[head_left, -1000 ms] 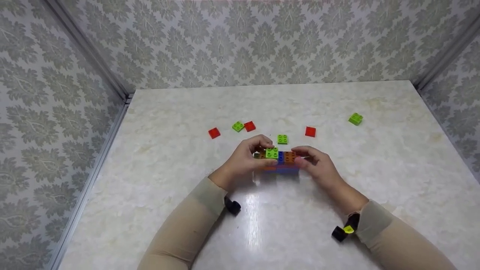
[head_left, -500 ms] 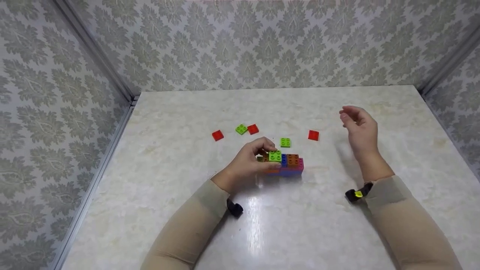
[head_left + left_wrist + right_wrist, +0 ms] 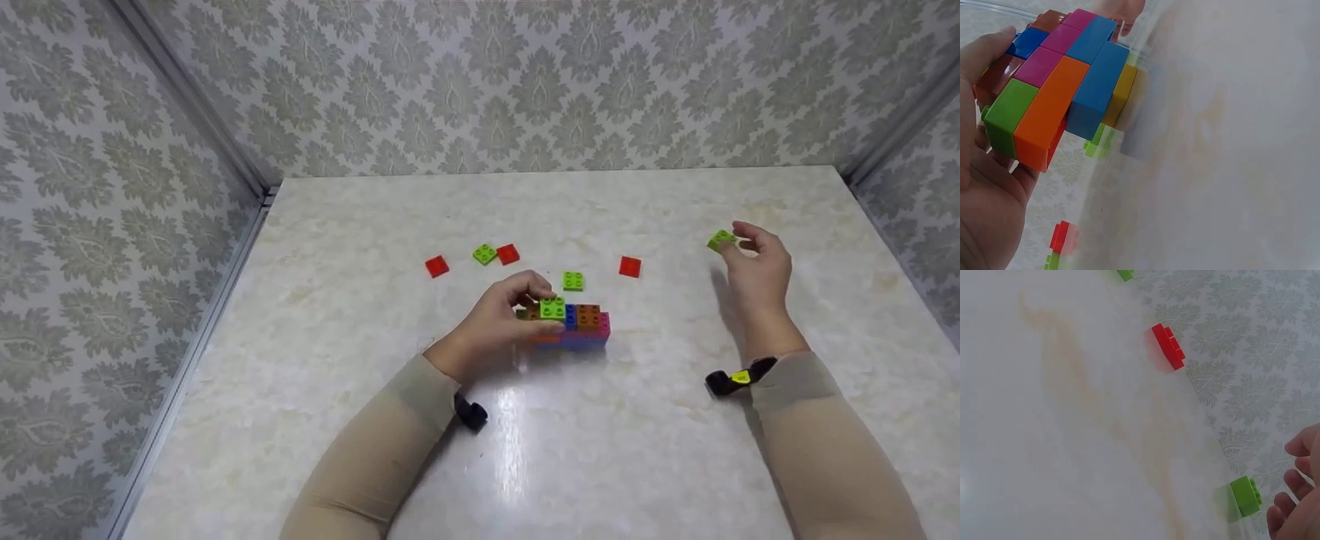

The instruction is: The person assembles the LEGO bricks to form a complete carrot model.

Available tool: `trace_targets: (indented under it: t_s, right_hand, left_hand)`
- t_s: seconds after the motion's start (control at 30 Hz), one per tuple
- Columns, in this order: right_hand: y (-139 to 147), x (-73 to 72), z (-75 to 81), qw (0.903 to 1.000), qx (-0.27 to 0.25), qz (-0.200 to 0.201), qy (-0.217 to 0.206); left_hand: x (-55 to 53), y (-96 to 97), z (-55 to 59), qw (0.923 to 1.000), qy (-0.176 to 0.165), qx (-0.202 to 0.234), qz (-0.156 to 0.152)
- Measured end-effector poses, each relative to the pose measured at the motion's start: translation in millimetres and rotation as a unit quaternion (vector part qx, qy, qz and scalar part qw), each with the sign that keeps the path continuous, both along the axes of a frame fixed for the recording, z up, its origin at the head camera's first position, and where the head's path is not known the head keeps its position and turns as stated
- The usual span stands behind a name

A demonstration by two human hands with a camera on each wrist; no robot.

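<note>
My left hand [image 3: 489,316] grips a built block of toy bricks [image 3: 585,337], its thumb along the near side. In the left wrist view the block's stacked sides show pink, blue, orange, green and yellow bricks [image 3: 1121,95]. On its top, beside the thumb, sits a light green brick [image 3: 553,307]; blue and brown bricks show to the right of it. At the far right my right hand [image 3: 761,274] reaches to a loose green brick [image 3: 720,238], thumb and fingers spread around its near side. The right wrist view shows those fingers loosely bent beside the green brick [image 3: 1246,496].
Behind the block lies a green brick [image 3: 573,281]. Farther left are a red brick [image 3: 437,266] and a green brick [image 3: 484,254] touching another red brick [image 3: 508,254]. One red brick [image 3: 630,266] lies between the hands. Patterned walls [image 3: 495,90] border the table.
My right hand has left the block's right end and moved right and away to the far green brick. My left hand stays on the block.
</note>
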State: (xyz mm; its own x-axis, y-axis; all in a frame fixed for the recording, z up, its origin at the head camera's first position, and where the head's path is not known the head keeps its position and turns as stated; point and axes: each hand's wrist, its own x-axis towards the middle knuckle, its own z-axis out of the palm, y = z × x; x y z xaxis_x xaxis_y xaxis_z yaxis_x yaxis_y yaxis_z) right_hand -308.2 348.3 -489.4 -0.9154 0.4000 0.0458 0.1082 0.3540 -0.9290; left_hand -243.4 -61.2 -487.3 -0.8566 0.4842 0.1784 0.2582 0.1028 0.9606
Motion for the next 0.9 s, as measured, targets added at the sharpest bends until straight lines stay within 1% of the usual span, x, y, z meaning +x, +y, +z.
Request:
trace_targets:
  t_s: [0.1,0.17,0.27,0.33,0.43,0.5,0.6,0.8,0.9]
  right_hand:
    - [4,-0.7,-3.3,0.9978,0.062,0.020,-0.011]
    - [7,-1.5,-5.1,0.9948,0.092,0.041,-0.016]
    - [9,-2.0,-7.5,0.9898,0.119,0.072,-0.029]
    - [10,-1.6,-8.5,0.9860,0.137,0.087,-0.039]
    - [10,-0.7,-9.1,0.9802,0.169,0.094,-0.044]
    - [9,-0.1,-8.9,0.9766,0.191,0.090,-0.041]
    - [8,0.9,-9.9,0.9751,0.203,0.079,-0.043]
    - [6,1.4,-13.0,0.9770,0.197,0.068,-0.045]
    - [6,1.5,-14.0,0.9772,0.194,0.068,-0.054]
  left_hand:
    - [-0.9,0.4,1.5,1.0000,0.004,0.007,-0.004]
    - [-1.3,0.6,1.5,0.9999,0.009,0.012,-0.007]
    - [-1.4,0.4,0.5,0.9997,0.014,0.018,-0.011]
    - [-1.0,0.5,-0.3,0.9998,0.011,0.015,-0.008]
    - [-0.7,0.4,-1.0,0.9999,0.002,0.014,-0.004]
    - [-0.8,0.4,-0.9,0.9999,-0.001,0.013,-0.002]
    - [-1.1,0.5,-1.0,0.9999,-0.003,0.010,-0.001]
    - [-0.9,0.1,-1.6,0.9999,0.003,0.010,-0.005]
    - [-1.1,0.0,-2.5,0.9999,0.007,0.014,-0.007]
